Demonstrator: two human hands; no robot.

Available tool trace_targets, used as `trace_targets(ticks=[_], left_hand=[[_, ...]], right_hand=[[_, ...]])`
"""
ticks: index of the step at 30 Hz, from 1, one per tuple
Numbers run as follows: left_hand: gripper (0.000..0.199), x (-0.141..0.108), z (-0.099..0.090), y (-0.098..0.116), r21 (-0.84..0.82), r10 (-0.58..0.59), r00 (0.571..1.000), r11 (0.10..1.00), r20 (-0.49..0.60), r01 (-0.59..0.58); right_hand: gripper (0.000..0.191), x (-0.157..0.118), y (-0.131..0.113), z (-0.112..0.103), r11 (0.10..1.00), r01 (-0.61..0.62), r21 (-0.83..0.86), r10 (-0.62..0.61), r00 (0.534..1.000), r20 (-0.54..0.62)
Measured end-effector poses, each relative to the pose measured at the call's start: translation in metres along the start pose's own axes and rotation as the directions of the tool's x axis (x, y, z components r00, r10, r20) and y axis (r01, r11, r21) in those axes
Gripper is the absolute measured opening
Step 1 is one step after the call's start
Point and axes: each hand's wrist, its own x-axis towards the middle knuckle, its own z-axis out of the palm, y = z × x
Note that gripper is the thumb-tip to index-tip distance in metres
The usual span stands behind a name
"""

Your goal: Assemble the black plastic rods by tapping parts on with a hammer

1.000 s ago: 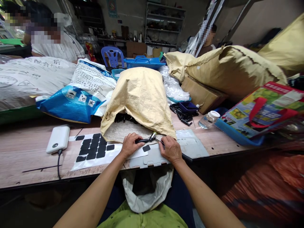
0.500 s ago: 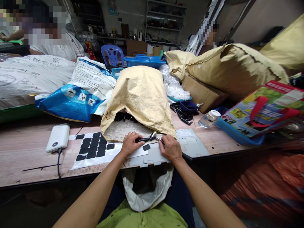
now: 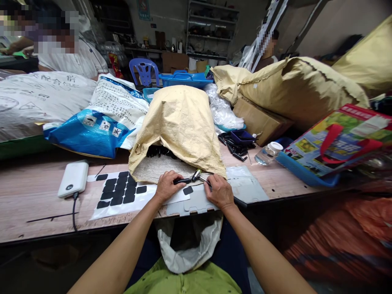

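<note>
My left hand [image 3: 167, 187] rests at the table's front, its fingers closed on a slim black piece [image 3: 183, 180] that points to the right. My right hand [image 3: 219, 191] is wrapped round the handle of a small hammer [image 3: 196, 175], which has a metal head and a yellowish face. The hammer head is close by the tip of the black piece; whether they touch I cannot tell. Both hands are over a grey board [image 3: 248, 184], in front of a tan woven sack [image 3: 183, 118]. Dark pieces show inside the sack's open mouth.
To the left are a white sheet with black square stickers [image 3: 118, 190] and a white power bank [image 3: 73, 178] with a cable. On the right lie black parts [image 3: 235, 147], a jar [image 3: 268, 153] and a blue tray [image 3: 306, 173]. A white bag [image 3: 186, 261] hangs below the table edge.
The view has shifted very slightly. Both hands, the black piece and the hammer stay almost as they were.
</note>
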Motion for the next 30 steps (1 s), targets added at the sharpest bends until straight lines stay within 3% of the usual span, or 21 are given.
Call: trace_targets(ticks=[30], left_hand=[[0.021,-0.0001,0.0008,0.0009,0.003,-0.002,1.0,1.0,-0.003,0.002]], right_hand=[[0.013,-0.0012,0.0006,0.0008,1.0,0.008,-0.008,-0.009,1.0,-0.014]])
